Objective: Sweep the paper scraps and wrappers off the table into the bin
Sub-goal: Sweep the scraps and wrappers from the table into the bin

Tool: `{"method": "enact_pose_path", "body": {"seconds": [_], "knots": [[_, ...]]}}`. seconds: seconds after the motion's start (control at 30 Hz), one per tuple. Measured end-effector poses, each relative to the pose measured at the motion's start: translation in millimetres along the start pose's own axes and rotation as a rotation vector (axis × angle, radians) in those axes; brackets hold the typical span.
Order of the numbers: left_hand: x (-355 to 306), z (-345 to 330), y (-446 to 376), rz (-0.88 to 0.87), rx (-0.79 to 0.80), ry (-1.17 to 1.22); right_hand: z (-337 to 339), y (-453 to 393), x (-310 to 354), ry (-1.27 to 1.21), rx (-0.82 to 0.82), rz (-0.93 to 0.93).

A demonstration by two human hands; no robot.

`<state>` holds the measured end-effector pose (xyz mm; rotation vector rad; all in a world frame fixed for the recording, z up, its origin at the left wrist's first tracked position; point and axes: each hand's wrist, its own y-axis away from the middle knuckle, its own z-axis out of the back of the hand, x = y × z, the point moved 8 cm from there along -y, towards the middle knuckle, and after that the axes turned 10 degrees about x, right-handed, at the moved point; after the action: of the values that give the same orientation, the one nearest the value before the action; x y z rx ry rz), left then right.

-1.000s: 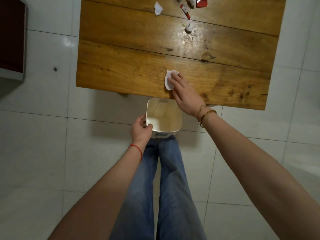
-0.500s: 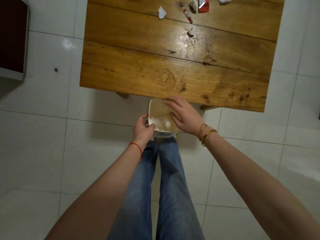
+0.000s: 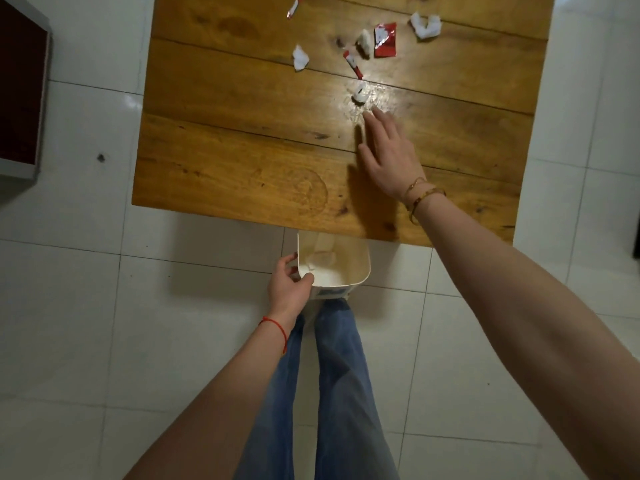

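Note:
My left hand [image 3: 289, 287] grips the near left rim of a cream bin [image 3: 360, 271] held just below the near edge of the wooden table [image 3: 242, 140]. White paper [image 3: 322, 259] lies inside the bin. My right hand [image 3: 389, 154] stretches flat over the table with fingers apart and empty, its fingertips just short of a small white scrap [image 3: 360, 93]. Farther back lie a white scrap [image 3: 300, 57], a red-and-white strip [image 3: 353, 64], a crumpled white scrap [image 3: 364, 43], a red wrapper [image 3: 385, 39], a white scrap [image 3: 426, 26] and a strip [image 3: 294, 8] at the top edge.
White tiled floor [image 3: 104, 306] surrounds the table. A dark red cabinet [image 3: 20, 91] stands at the left. My legs in blue jeans [image 3: 332, 393] are directly beneath the bin.
My right hand pushed a white scrap off the table's near edge into the bin, then reached forward toward the far scraps. My left hand kept hold of the bin.

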<state>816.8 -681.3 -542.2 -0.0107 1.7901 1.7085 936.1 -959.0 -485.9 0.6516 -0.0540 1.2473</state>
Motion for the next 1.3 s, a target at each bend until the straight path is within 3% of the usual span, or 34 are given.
{"method": "enact_pose_path", "body": {"seconds": [0.33,0.87,1.03,1.3], "knots": [[9,-22,10,0.017,-0.019,0.107,3,-56,4,0.035,0.131,0.151],[5,-21,15,0.017,-0.048,0.084,-105,124,30,0.236,0.387,0.564],[9,-22,25,0.004,-0.038,0.074,-117,163,32,0.214,0.374,0.514],[13,-7,72,0.011,-0.049,-0.043,-72,199,42,-0.031,0.106,0.239]]}}
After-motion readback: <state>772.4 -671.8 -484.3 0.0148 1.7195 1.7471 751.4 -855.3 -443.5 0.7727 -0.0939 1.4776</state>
